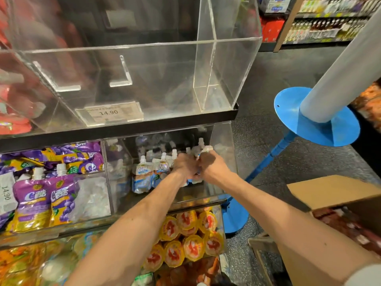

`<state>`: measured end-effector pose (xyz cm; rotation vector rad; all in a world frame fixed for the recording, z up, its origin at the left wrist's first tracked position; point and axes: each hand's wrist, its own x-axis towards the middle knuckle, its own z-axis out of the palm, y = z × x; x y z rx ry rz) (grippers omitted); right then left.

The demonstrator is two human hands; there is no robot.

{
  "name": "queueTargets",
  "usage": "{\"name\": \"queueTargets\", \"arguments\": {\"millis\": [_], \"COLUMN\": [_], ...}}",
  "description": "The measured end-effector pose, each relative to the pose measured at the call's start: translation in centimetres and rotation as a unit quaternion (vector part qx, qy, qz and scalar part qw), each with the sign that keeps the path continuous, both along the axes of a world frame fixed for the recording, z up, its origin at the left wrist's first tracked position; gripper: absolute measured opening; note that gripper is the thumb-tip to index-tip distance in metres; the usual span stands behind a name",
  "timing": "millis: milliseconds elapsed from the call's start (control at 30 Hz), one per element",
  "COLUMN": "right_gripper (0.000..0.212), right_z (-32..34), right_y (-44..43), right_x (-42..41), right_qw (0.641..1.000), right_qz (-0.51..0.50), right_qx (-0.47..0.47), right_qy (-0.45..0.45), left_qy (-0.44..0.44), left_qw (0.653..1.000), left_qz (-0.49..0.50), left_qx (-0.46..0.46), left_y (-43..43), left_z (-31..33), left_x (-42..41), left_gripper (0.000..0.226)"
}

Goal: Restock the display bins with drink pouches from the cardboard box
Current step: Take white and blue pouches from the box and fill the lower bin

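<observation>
In one bin (224, 155), left grip (184, 165), right grip (212, 165) holding pouches (192, 180), two beside.

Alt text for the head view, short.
Left hand and right hand grip white-and-blue spouted drink pouches inside a clear acrylic display bin. Purple grape pouches fill the bin to its left; a brown cardboard box sits lower right.

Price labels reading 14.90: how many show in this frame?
2. One price label on the upper bin; another at the left edge beside the purple pouches. Others may be hidden.
</observation>
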<state>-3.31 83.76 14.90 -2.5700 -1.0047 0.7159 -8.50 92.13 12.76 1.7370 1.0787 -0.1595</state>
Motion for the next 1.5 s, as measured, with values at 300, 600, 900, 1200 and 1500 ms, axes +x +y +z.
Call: {"name": "queueTargets", "arguments": {"millis": [300, 600, 900, 1200, 1500], "right_gripper": [0.025, 0.008, 0.011, 0.01, 0.012], "right_z": [0.0, 0.5, 5.1, -3.4, -10.3], "right_y": [0.8, -0.2, -16.6, -41.5, -61.0], "right_x": [0.5, -0.2, -11.8, -13.3, -8.9], "right_qw": [0.993, 0.998, 0.916, 0.792, 0.702], "right_qz": [-0.002, -0.016, -0.246, -0.551, -0.696], "right_qx": [-0.106, -0.057, 0.317, 0.261, 0.123], "right_qy": [-0.048, 0.032, 0.008, 0.044, 0.094], "left_qy": [0.057, 0.031, -0.355, -0.286, -0.071], "left_qw": [0.971, 0.965, 0.914, 0.858, 0.719], "left_qz": [-0.099, -0.164, -0.117, -0.424, -0.685], "left_qx": [0.208, 0.201, 0.156, 0.051, 0.095], "left_y": [-0.2, 0.8, -9.7, -35.2, -55.0], "left_z": [-3.2, -3.0, 7.4, 0.6, -9.6], "left_x": [1.8, 0.4, -10.8, -3.6, 5.1], "left_gripper": [0.022, 0.02, 0.008, 0.017, 0.034]}}
